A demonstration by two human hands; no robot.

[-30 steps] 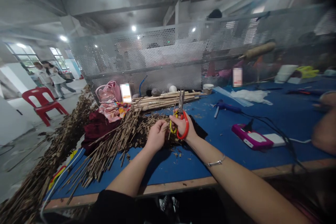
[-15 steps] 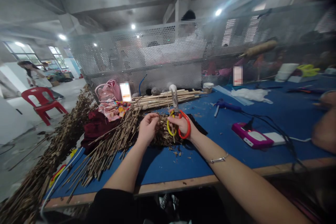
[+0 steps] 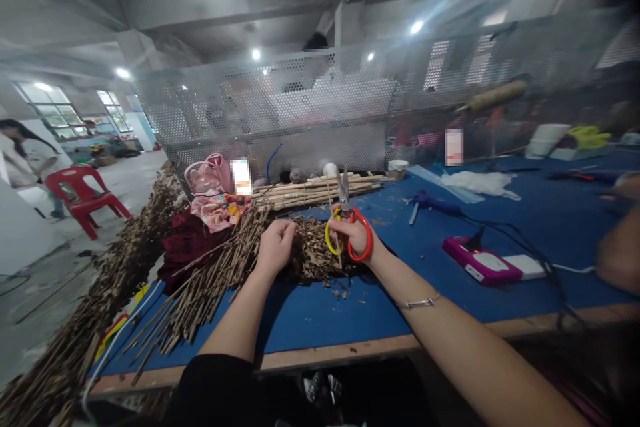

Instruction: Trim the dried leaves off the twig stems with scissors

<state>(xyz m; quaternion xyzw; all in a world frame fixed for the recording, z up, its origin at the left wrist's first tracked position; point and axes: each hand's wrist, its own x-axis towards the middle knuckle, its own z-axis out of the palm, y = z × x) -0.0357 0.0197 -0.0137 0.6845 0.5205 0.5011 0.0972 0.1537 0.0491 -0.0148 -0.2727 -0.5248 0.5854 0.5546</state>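
My right hand (image 3: 356, 229) grips a pair of scissors (image 3: 369, 240) with one red and one yellow handle loop. Their metal blades point up and away from me. A thin dry stem also seems to be at the fingertips of this hand. To its left, my left hand (image 3: 275, 247) is closed, thumb against curled fingers; anything inside it is hidden. Between and beneath both hands lies a pile of crumbled dry leaves (image 3: 316, 255). Dry cut stems (image 3: 193, 303) fan out on the blue table (image 3: 310, 323) left of my left hand.
Pale sticks (image 3: 310, 192) lie behind the leaves. On the right are a blue glue gun (image 3: 435, 203), a magenta power strip (image 3: 480, 261) with cords, and another person's arm (image 3: 620, 250). Leafy dry branches (image 3: 65, 340) and a red chair (image 3: 85, 193) stand left. A perforated screen (image 3: 310, 113) runs behind.
My right hand and the scissors have shifted slightly right, and my left hand slightly left, widening the gap. The person behind the screen has moved left; so has the one by the chair.
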